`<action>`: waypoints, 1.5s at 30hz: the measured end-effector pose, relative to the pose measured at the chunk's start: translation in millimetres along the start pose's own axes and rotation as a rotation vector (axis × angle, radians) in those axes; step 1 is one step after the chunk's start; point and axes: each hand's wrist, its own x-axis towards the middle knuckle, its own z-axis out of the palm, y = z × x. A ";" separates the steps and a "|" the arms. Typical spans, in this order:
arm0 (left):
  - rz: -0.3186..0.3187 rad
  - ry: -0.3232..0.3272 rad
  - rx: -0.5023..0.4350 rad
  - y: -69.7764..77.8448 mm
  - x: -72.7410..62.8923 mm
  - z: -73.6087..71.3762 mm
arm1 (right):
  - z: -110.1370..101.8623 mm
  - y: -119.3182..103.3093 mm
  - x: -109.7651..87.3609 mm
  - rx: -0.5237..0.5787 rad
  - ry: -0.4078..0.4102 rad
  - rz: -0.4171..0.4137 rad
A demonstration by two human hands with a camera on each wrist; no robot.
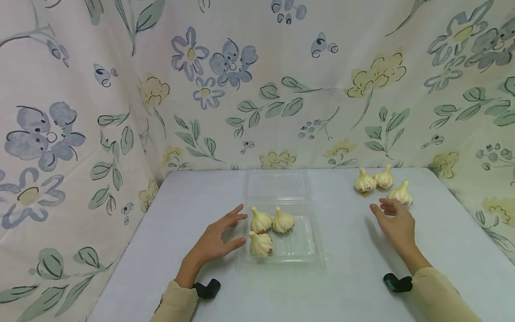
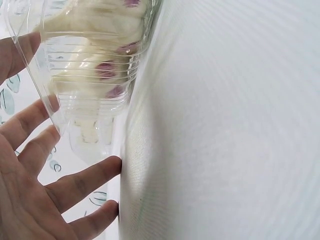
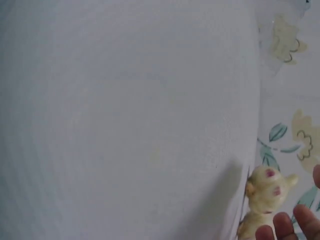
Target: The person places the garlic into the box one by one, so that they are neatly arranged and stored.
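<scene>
Table (image 1: 346, 286) is bearing an open clear container (image 1: 303, 239). We are spreading our left hand (image 1: 219, 237) beside its left wall; our right hand (image 1: 396, 226) is hovering well apart, both gripping nothing. Nearest loose garlic bulb (image 1: 401, 192) is standing neck-up just beyond the right hand, right of the container; contact we are not resolving.

Left hand (image 1: 217, 238) with fingers and thumb apart, right hand (image 1: 396, 225) with fingers loosely curved
</scene>
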 end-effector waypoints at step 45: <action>-0.024 -0.006 -0.004 1.3 -0.4 0.1 | -36.3 46.9 41.9 -0.034 -0.052 0.285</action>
